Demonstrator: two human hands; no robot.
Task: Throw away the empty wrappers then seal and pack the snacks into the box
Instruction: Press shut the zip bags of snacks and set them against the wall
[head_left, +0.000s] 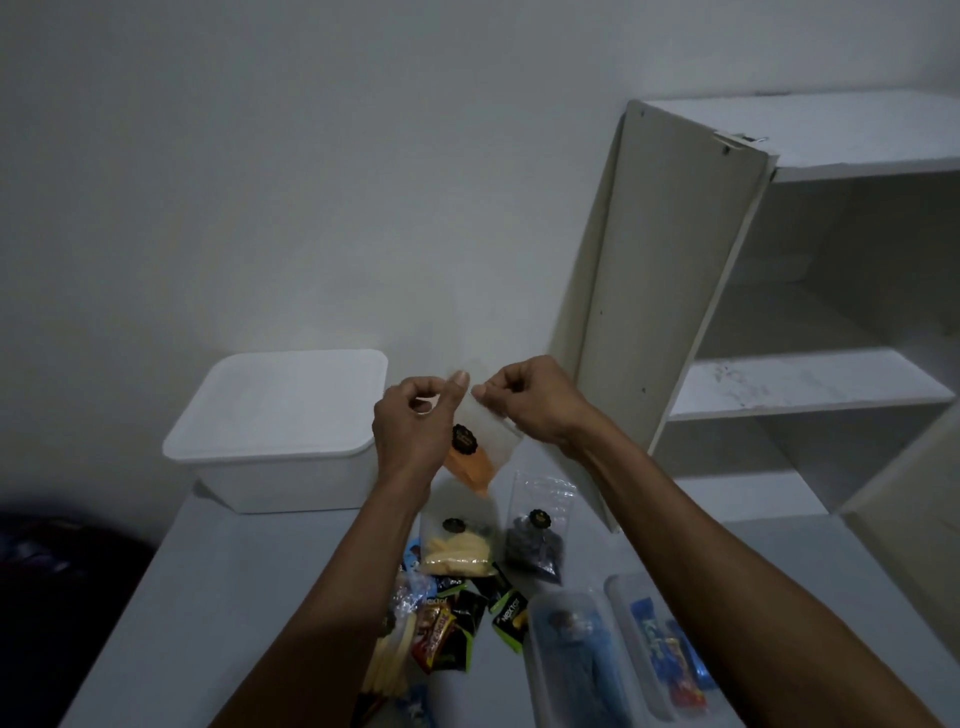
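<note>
**Fingers pinch a snack bag's mouth shut above a crowded table**

Fingertips (459, 382) of my left hand (415, 431) and right hand (524, 402) pinch the top edge of a small clear plastic bag of orange snacks with a round black sticker (470, 452), held up in the air over the pale grey tabletop (218, 597). Both hands are curled and gripping that bag, one at each side of its mouth, as I work on what I judge to be the sealing step. Below it lie a clear bag of pale yellow snacks (457, 551) and, just beside that, a clear bag of dark snacks (535, 545); nearer me sits a loose pile of small foil packets (452, 623) and two clear trays holding blue packets (623, 649). The white lidded plastic box (280, 426) stands at the far left of the table, lid on, well apart from the pile.

Risk lies in the seal: if my pinch runs unevenly along the strip, a gap may stay open, and the bag hangs tilted, so the orange pieces could spill. The light is dim, which makes the clear strip hard to follow.
</note>
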